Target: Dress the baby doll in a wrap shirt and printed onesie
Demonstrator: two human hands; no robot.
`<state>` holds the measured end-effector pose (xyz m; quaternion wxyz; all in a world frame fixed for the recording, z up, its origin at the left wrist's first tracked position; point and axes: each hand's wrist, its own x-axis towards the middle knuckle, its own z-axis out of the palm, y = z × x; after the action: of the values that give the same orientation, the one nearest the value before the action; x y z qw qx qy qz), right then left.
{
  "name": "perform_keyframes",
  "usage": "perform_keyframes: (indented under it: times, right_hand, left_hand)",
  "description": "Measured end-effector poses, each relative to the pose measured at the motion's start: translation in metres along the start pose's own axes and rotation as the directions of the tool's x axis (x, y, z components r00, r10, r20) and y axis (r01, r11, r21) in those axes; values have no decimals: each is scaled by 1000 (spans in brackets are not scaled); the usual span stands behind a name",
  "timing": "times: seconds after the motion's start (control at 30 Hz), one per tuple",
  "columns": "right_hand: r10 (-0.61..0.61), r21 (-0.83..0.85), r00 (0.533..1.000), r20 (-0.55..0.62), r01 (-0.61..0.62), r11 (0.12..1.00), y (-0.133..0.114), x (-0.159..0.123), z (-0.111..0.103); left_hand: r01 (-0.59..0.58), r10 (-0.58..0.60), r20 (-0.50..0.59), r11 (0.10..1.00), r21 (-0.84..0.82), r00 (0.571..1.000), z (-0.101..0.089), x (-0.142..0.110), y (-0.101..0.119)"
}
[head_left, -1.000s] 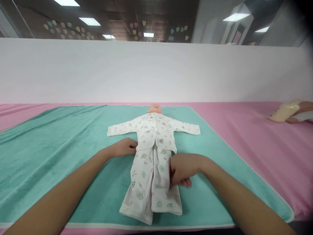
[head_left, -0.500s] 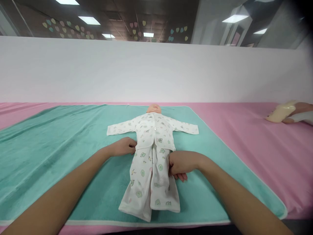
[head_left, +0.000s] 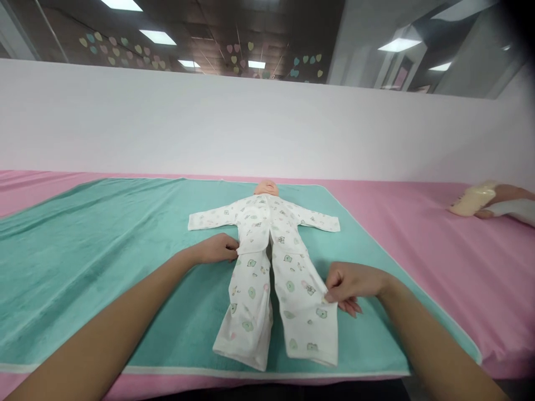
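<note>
A baby doll lies on its back on a teal blanket, only its head bare. It wears a white printed baby jacket, sleeves spread to both sides, over matching baby pants. My left hand is closed at the side of the waist, where jacket and pants meet; its fingertips are partly hidden, but they appear to pinch the cloth there. With thumb and fingers, my right hand pinches the outer edge of the right pant leg. A gap shows between the two legs.
Pink cloth lies under the blanket. At the far right another person's hand is beside a cream-coloured bottle. A white wall stands behind the table, with glass above it.
My right hand has moved outward to the right, pulling the right pant leg away from the left one. My left hand stays at the waist.
</note>
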<state>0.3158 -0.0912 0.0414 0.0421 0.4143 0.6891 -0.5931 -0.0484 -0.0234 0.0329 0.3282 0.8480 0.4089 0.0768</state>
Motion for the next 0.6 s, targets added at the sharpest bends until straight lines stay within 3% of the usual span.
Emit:
perform_keyframes:
  times: [0.13, 0.33, 0.53, 0.6]
  right_hand:
    - [-17, 7, 998, -52, 18, 1000, 6, -11, -9]
    - [35, -72, 994, -101, -42, 996, 6, -2, -9]
    - [21, -48, 985, -168, -30, 998, 6, 6, -7]
    - [-5, -41, 986, -169, -2, 999, 5, 7, -6]
  left_hand:
    - [-2, 2, -5, 1000, 14, 1000, 0, 0, 0]
    - [-3, 3, -11, 1000, 1, 1000, 0, -1, 2]
    - [-101, 85, -67, 951, -293, 994, -7, -12, 24]
    - [-156, 133, -92, 938, -309, 987, -4, -15, 38]
